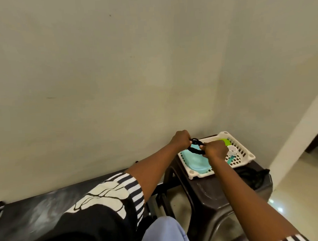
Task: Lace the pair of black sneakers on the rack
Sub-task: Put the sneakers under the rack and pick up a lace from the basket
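Both hands up at about 5 o'clock from centre, against the plain grey wall (115,67). Left hand (180,140) and right hand (215,150) each have fingers curled tight, pinching a bundled black cord-like shoelace (196,148) stretched between them. Lace hangs just above a white slotted plastic basket (245,154) holding a light-blue plastic lid (196,161) and a small white cup (232,150). Basket sits on a dark brown plastic stool (212,194). Dark rack top (31,209) at 8 o'clock; sneakers not visible.
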